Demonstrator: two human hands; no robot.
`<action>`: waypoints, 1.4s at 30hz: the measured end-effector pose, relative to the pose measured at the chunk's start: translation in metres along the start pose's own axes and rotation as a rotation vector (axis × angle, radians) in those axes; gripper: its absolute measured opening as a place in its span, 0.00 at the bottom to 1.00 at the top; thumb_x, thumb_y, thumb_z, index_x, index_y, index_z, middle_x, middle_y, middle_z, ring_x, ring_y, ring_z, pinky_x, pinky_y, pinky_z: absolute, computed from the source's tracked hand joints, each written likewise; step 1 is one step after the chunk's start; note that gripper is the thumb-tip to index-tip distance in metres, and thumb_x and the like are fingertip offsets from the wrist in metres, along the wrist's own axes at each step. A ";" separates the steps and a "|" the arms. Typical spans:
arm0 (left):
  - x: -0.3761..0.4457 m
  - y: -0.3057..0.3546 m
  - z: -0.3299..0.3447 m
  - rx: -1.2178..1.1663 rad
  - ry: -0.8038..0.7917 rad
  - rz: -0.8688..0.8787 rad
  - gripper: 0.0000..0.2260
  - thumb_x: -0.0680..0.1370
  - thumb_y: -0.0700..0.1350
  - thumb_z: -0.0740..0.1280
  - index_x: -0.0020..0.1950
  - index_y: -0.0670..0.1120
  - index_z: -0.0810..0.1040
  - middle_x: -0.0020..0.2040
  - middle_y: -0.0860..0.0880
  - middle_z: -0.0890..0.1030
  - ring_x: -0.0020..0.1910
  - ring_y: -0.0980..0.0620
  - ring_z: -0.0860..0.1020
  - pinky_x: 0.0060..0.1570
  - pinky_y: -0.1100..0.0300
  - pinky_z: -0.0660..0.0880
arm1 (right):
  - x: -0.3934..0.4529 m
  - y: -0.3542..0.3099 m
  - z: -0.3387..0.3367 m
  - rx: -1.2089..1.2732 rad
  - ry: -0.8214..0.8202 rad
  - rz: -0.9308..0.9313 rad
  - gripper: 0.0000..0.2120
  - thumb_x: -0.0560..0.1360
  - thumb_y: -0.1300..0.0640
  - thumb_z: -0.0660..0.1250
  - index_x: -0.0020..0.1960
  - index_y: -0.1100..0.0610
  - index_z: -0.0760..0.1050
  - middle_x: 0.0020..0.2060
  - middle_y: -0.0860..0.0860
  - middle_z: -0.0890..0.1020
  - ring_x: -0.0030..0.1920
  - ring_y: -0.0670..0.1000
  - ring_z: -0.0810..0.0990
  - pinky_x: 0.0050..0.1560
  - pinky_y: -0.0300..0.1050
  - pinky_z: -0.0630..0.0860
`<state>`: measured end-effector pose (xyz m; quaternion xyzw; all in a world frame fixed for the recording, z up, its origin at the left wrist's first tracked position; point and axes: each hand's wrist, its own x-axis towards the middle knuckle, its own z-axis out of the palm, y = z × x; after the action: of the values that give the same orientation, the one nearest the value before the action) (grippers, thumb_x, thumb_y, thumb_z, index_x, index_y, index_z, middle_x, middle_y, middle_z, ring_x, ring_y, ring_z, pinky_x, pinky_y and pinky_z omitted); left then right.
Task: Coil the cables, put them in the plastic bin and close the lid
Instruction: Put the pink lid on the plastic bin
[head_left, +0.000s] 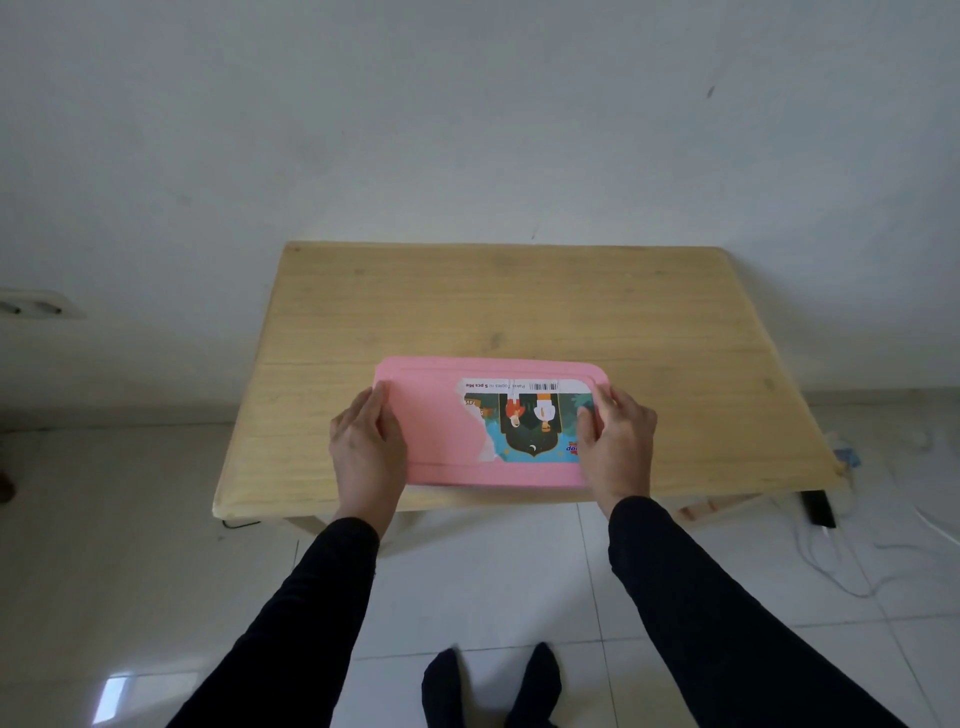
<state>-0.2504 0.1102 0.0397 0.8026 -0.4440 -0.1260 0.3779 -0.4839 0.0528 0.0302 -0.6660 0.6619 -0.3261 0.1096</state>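
A pink lid (441, 415) with a torn colourful sticker (530, 421) covers the plastic bin near the front edge of the wooden table (493, 301). The bin body under it is hidden, and no cables show on the table. My left hand (366, 441) lies flat over the lid's left end, fingers together. My right hand (618, 436) rests on the lid's right end, fingers curled over its edge and partly on the sticker. Both hands press on the lid.
The table stands against a white wall. A wall socket (36, 306) is at the far left. White cables (852, 561) and a black table leg (818, 509) lie on the tiled floor at the right. My feet in black socks (493, 680) are below the table.
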 end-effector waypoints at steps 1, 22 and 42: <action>0.001 -0.001 0.001 -0.003 0.002 -0.005 0.15 0.80 0.40 0.57 0.65 0.43 0.75 0.64 0.43 0.77 0.62 0.40 0.72 0.62 0.55 0.64 | 0.000 0.000 0.000 -0.002 -0.001 -0.002 0.16 0.75 0.62 0.64 0.63 0.61 0.74 0.54 0.60 0.79 0.52 0.64 0.70 0.51 0.52 0.72; -0.001 -0.004 0.009 -0.567 -0.039 -0.163 0.17 0.80 0.39 0.57 0.67 0.47 0.72 0.63 0.57 0.73 0.63 0.63 0.70 0.57 0.81 0.61 | -0.015 -0.011 -0.002 0.585 -0.050 0.381 0.18 0.76 0.60 0.63 0.64 0.48 0.74 0.56 0.42 0.79 0.52 0.36 0.78 0.53 0.25 0.70; 0.200 0.060 0.118 -0.570 0.051 -0.226 0.16 0.80 0.42 0.58 0.67 0.48 0.72 0.66 0.53 0.74 0.63 0.61 0.71 0.55 0.83 0.62 | 0.227 0.000 0.079 0.565 -0.188 0.283 0.19 0.76 0.57 0.63 0.66 0.48 0.70 0.55 0.37 0.76 0.52 0.37 0.76 0.55 0.23 0.66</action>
<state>-0.2360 -0.1288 0.0289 0.7116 -0.2892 -0.2666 0.5822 -0.4586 -0.1865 0.0354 -0.5379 0.6183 -0.4153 0.3949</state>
